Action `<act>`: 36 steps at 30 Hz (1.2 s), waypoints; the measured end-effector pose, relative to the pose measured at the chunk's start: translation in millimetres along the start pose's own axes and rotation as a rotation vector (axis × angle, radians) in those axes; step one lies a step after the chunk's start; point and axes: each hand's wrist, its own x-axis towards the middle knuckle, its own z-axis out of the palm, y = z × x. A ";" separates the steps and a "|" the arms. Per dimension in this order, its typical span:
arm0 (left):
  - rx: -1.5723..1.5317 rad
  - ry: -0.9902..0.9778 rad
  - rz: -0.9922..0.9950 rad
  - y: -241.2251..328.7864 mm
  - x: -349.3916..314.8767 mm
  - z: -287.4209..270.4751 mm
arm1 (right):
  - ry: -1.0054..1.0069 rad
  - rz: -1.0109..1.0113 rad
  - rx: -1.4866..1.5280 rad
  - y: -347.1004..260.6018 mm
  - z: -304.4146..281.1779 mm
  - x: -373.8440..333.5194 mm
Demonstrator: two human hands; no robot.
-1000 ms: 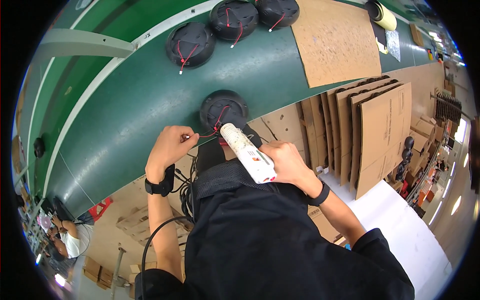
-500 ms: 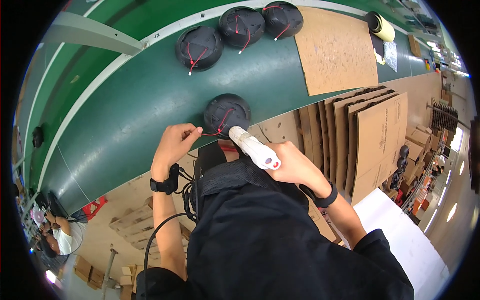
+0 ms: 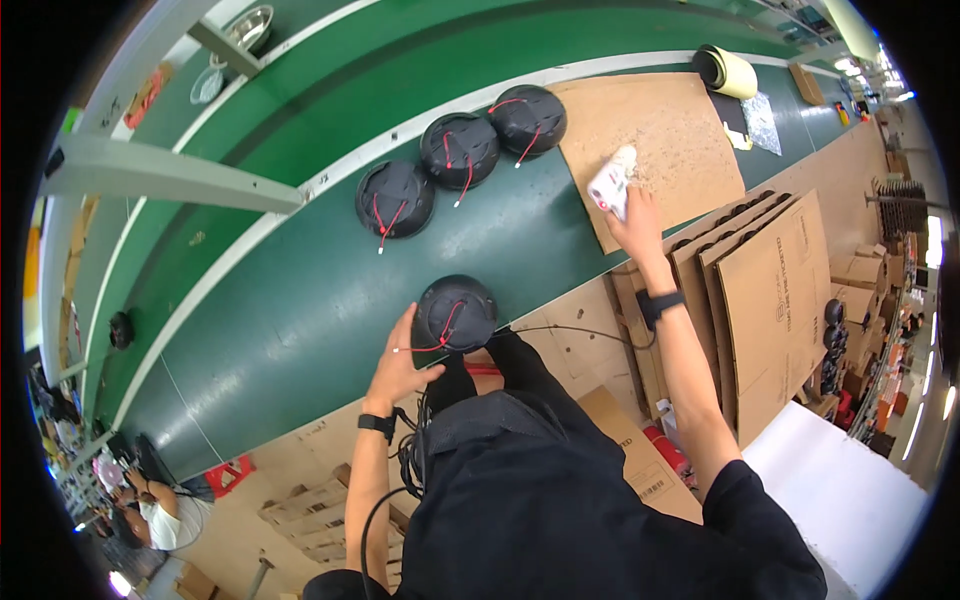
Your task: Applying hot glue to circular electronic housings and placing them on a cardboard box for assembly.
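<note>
Near the front edge of the green workbench (image 3: 300, 310) lies a round black plastic housing (image 3: 458, 292), with a thin red wire (image 3: 452, 325) and a small white connector on it. My left hand (image 3: 398, 360) is at its left side, thumb and fingers spread around the wire's end; whether a fingertip touches the rim I cannot tell. Over to the right, my right hand (image 3: 637, 228) grips a white glue gun (image 3: 613, 184) with a whitish, worn nozzle. It is over the stained cardboard sheet (image 3: 680, 110); whether it rests there is unclear.
Behind, several similar black housings (image 3: 459, 150) with red wires stand in a row. A yellow roll (image 3: 736, 72) and a clear plastic bag (image 3: 762, 124) lie at the back right. Upright cardboard sheets (image 3: 770, 300) stand below the bench edge. A black cable (image 3: 580, 328) runs toward my right arm.
My right hand has carried the glue gun from the near housing to the cardboard sheet. My left hand has let go of the wire and opened. The view has shifted.
</note>
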 end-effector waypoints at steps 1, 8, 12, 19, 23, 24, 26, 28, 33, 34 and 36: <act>0.053 0.036 0.037 7.2 4.3 8.6 | 0.025 0.020 -0.121 11.5 11.8 8.6; 0.077 0.163 0.076 40.7 34.1 20.8 | 0.003 0.090 -0.037 21.9 48.5 13.1; 0.002 0.276 0.036 35.1 19.5 0.1 | 0.183 0.041 0.083 14.1 30.2 9.0; -0.207 0.634 0.110 96.4 63.6 -87.1 | 0.032 -0.195 0.331 -33.2 -25.4 77.6; -0.097 0.689 0.173 80.5 112.0 -115.4 | -0.194 -0.128 0.193 -96.0 -6.9 132.6; -0.011 0.671 0.166 80.7 120.2 -117.3 | -0.213 -0.128 0.140 -100.2 4.9 143.1; 0.110 0.634 0.174 79.8 133.9 -120.2 | -0.320 -0.105 0.117 -101.8 18.2 159.9; 0.061 0.579 0.161 83.0 135.3 -123.5 | -0.324 -0.109 0.086 -102.0 28.1 159.5; 0.007 0.449 0.104 84.4 138.4 -131.4 | -0.243 -0.073 0.156 -105.2 30.9 160.0; 0.001 0.446 0.098 80.6 138.3 -133.1 | -0.242 -0.049 0.223 -106.5 29.0 161.9; -0.023 0.413 0.129 73.7 135.7 -133.9 | -0.197 -0.057 0.335 -107.8 21.4 159.1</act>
